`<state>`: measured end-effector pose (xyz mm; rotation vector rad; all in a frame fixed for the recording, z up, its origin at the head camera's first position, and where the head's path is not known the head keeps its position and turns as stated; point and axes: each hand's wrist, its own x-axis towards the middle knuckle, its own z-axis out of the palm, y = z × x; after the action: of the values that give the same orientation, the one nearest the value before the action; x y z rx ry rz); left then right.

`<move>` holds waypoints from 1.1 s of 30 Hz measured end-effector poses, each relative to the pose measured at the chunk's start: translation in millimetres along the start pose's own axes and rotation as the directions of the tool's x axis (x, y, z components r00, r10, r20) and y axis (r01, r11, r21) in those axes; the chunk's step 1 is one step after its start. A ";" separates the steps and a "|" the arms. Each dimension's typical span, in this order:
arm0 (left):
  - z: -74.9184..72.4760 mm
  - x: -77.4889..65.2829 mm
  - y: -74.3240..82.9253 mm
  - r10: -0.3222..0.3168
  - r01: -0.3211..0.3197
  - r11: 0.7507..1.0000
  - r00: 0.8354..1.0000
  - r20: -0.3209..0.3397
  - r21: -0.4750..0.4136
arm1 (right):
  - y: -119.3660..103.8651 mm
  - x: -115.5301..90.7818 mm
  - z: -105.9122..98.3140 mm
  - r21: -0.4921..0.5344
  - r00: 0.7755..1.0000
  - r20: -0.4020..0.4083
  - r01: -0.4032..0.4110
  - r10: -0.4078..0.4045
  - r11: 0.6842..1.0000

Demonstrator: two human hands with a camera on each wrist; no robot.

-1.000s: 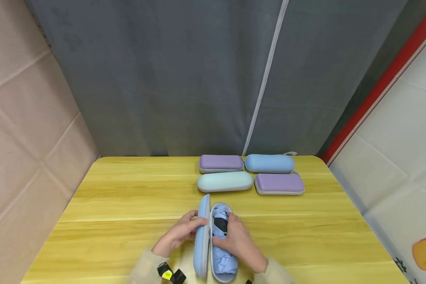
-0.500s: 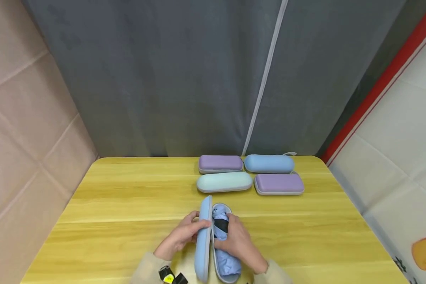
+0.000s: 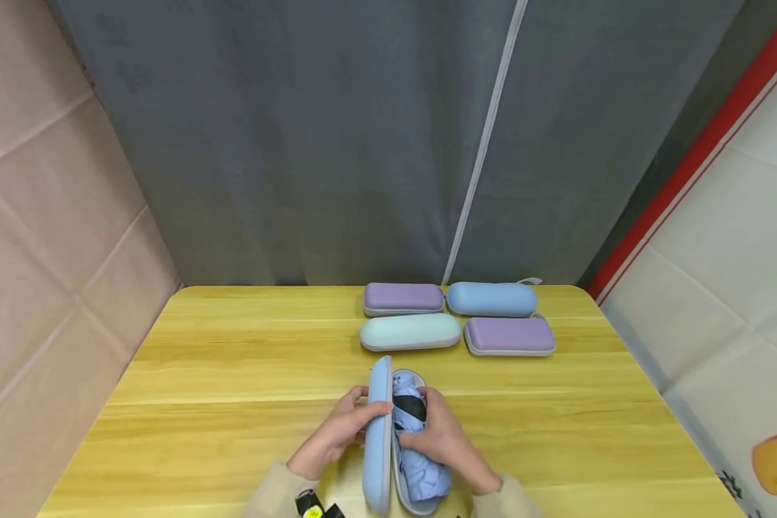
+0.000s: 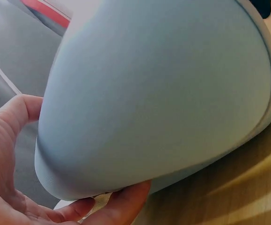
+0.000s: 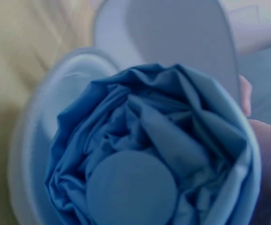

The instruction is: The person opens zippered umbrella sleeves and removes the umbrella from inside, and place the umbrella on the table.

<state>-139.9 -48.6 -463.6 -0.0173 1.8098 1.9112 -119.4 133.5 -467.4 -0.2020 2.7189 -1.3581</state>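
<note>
A light blue zip case stands open near the front of the table, its lid [image 3: 377, 460] upright on the left and its grey-rimmed base [image 3: 398, 480] on the right. My left hand [image 3: 339, 428] holds the lid, with thumb and fingers around its edges; the left wrist view is filled by the lid's smooth outside [image 4: 149, 93]. A folded blue compact umbrella [image 3: 425, 476] with a black band lies in the base. My right hand [image 3: 443, 435] grips the umbrella by its middle. In the right wrist view, the umbrella's round end [image 5: 130, 187] shows amid gathered fabric, partly above the base.
Behind the open case lie several closed cases: a mint one [image 3: 411, 332], a purple one [image 3: 403, 298], another purple one [image 3: 510, 336] and a blue one [image 3: 491, 298]. The wooden table [image 3: 233, 360] ends at a grey curtain [image 3: 298, 158].
Both hands, the open case and the umbrella have shifted slightly right. The umbrella's near end has swung right and now overhangs the base's rim.
</note>
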 end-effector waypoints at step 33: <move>-115.2 -47.5 -0.9 -0.042 0.055 0.991 0.993 -0.109 0.118 | 39.6 -32.6 -86.8 0.081 0.967 -0.102 -0.225 0.232 0.971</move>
<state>-135.8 -173.2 -461.3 -0.1227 1.9748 1.7949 -102.8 230.7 -446.4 0.1930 2.6736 -1.4309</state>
